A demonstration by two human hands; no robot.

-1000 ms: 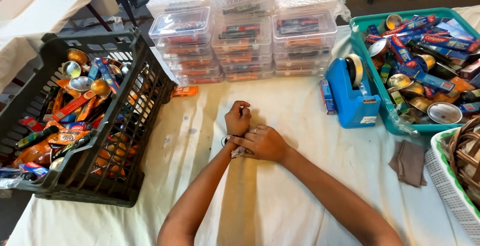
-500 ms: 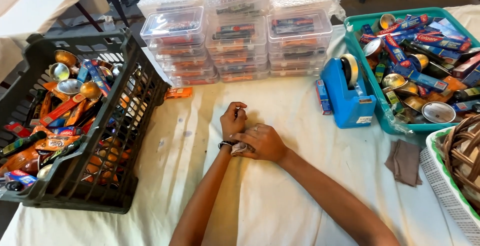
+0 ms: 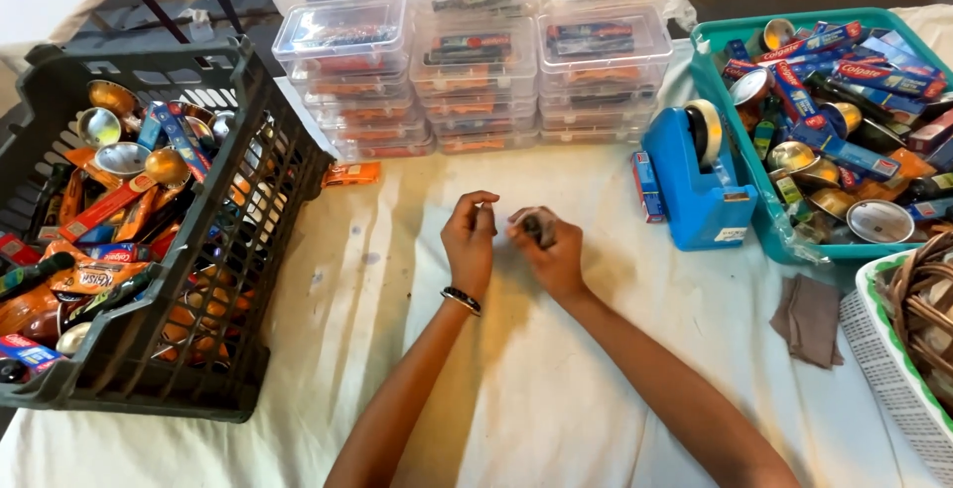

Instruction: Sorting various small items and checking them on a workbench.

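My left hand (image 3: 470, 242) and my right hand (image 3: 554, 250) are raised side by side over the white cloth-covered table (image 3: 516, 389), a small gap between them. My right hand pinches a small crumpled dark-and-whitish piece (image 3: 536, 221) at its fingertips. The fingers of my left hand curl against the thumb, and nothing shows between them. A dark bracelet (image 3: 461, 299) sits on my left wrist.
A dark crate (image 3: 248, 250) of tubes, packets and metal bowls stands at the left. Stacked clear plastic boxes (image 3: 476, 61) line the back. A blue tape dispenser (image 3: 700, 185), a teal tub (image 3: 740, 160) of similar goods, a brown cloth (image 3: 809, 321) and a white basket (image 3: 884, 359) lie right.
My right hand has left my left wrist and risen beside my left hand, carrying the small crumpled piece. The bracelet now shows uncovered on the wrist.
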